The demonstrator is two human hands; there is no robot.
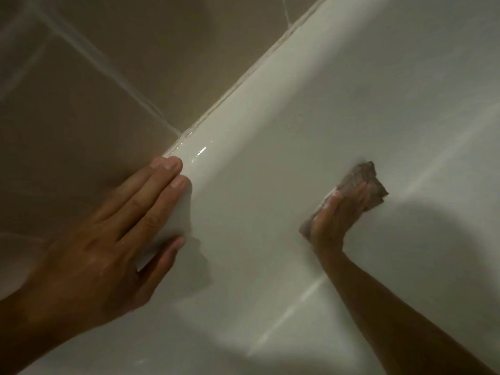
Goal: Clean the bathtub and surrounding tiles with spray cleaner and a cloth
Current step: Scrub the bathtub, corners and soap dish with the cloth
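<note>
At nine to eleven o'clock you see the beige glazed wall tiles (pixel 89 109), crossed by pale grout lines (pixel 108 69) that run diagonally towards the centre. A thin, slightly cracked sealant seam (pixel 243 77) divides those tiles from the tub and climbs from the middle towards one o'clock.

Your left hand (pixel 108 228) comes in from seven o'clock and lies flat, fingers straight and close together, thumb spread out to the side. Its fingertips (pixel 173 169) rest on the rounded rim of the tub where rim meets tile, and it holds nothing. Just past those fingertips, towards twelve o'clock, a wet glossy streak (pixel 200 151) shines on the rim.

The glossy white bathtub (pixel 270 131) fills everything from the centre out to three and five o'clock, its inner wall sloping away from the rim.

Your right hand (pixel 338 215) reaches in from five o'clock along a bare forearm (pixel 392 301). It presses a crumpled brownish-grey cloth (pixel 365 177) against the tub's inner wall at about three o'clock of centre. The fingers lie fairly straight over the cloth, which sticks out beyond the fingertips towards one o'clock and shows again below the heel of the hand. A soft dark shadow (pixel 433 239) falls on the tub wall just right of that hand. The two hands are well apart. Whether any finger curls round the cloth you cannot tell.
</note>
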